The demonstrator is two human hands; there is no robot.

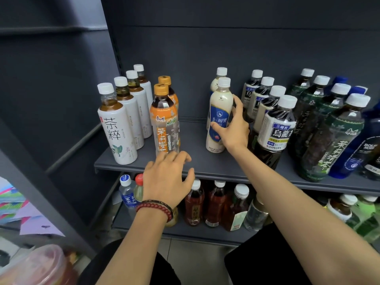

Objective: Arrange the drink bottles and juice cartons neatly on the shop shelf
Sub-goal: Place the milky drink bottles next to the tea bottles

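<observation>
**Milk tea bottle (219, 112) gripped upright on the upper shelf (195, 138)**

Right hand (234, 128) is wrapped round the milk tea bottle, thumb across the blue label, fingers round the far side. The bottle stands mid-board on the upper shelf, with bare grey board to its left. Its twin (220, 79) stands right behind it.

Left hand (166, 177) hovers at the shelf's front lip, fingers loosely bent, nothing in them. The knuckles sit just in front of the base of the orange bottle (164, 120). Beaded bracelets (156, 208) ring that wrist.

A second orange cap peeks out behind the first. Further left, four white bottles (117, 128) file back toward the corner.

Right of the grip, oolong bottles (275, 128) queue front to back, close beside the hand. Then come green bottles (329, 140), and blue bottles (357, 155) at the frame's edge.

Shelf and back panel (226, 48) are the same matte dark grey.

Down below, the lower shelf (185, 230) carries red bottles (194, 204) and a water bottle (127, 194), with more off to the right.

Pale floor tiles (195, 260) show between the person's dark-clad knees. Far left there's coloured paper (30, 221), and a blurred clear tub (41, 264) in the bottom corner.
</observation>
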